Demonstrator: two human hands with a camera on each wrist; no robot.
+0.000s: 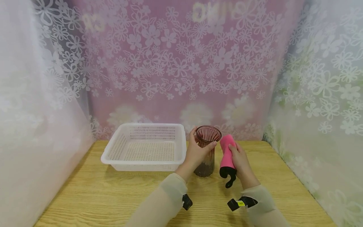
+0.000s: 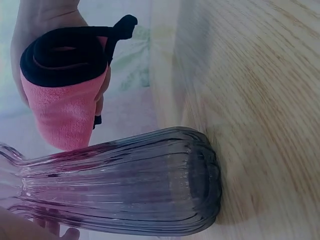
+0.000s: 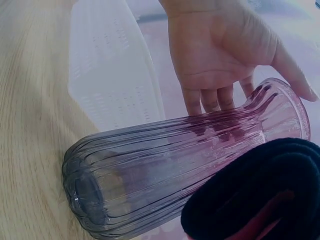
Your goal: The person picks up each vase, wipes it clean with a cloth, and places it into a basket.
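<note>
A ribbed glass vase [image 1: 209, 162], purple at its flared rim and smoky grey at its base, stands upright on the wooden table. My left hand [image 1: 195, 153] holds it near the neck, fingers behind the glass and thumb toward the front. Just to its right, my right hand [image 1: 241, 160] grips a rolled pink towel [image 1: 226, 154] with a black border. The towel's black end [image 2: 65, 59] hangs downward, a black strip dangling from it. In the right wrist view, the left fingers [image 3: 210, 99] pass behind the vase, and the towel covers part of its side.
A white perforated plastic basket [image 1: 141, 162] sits left of the vase, close to my left wrist. Wood-grain tabletop [image 1: 93, 198] stretches toward me. Floral curtains [image 1: 175, 63] enclose the table at the back and both sides.
</note>
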